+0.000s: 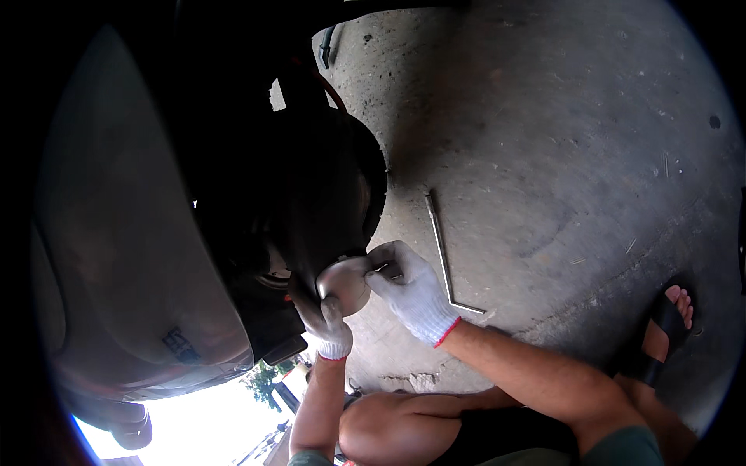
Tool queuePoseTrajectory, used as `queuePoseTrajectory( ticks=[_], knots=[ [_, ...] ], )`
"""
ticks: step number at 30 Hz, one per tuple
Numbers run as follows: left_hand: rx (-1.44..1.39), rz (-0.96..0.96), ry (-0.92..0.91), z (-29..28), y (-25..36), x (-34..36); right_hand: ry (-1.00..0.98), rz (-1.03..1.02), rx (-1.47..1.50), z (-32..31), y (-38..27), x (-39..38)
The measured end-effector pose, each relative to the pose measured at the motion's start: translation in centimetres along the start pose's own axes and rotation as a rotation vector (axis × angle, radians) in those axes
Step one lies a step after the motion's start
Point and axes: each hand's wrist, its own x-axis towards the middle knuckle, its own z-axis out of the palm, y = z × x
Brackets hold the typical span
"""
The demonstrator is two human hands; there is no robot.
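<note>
- Presently, both gloved hands grip one metal cap [344, 283] held at the dark wheel hub [311, 202] under the car body [116, 256].
- Left hand [326, 330]: closed under the cap's lower edge.
- Right hand [412, 291]: fingers clasp its right rim.
- Judged best: keep the cap square to the hub, with even pressure from both sides.
- Count: two gloves, one cap, one bent rod [443, 252] on the concrete [559, 155], one sandalled foot [668, 326].
</note>
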Motion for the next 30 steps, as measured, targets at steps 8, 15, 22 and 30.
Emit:
queuePoseTrajectory(
  ticks=[8, 15, 22, 30],
  knots=[
    [0.052, -0.098, -0.099, -1.1, 1.8, -0.1, 0.004, 0.008, -0.05, -0.1, 0.5, 0.8],
    [0.327, 0.091, 0.004, -1.9, 2.8, -1.4, -0.02, -0.03, -0.14, -0.4, -0.6, 0.4],
    [0.163, 0.041, 0.106, -2.0, 2.1, -4.3, 0.077, -0.062, -0.265, 0.5, -0.3, 0.3],
    [-0.543, -0.461, 0.186, -0.2, -0.3, -7.9, 0.132, -0.58, -0.706, 3.2, -2.4, -1.1]
  ],
)
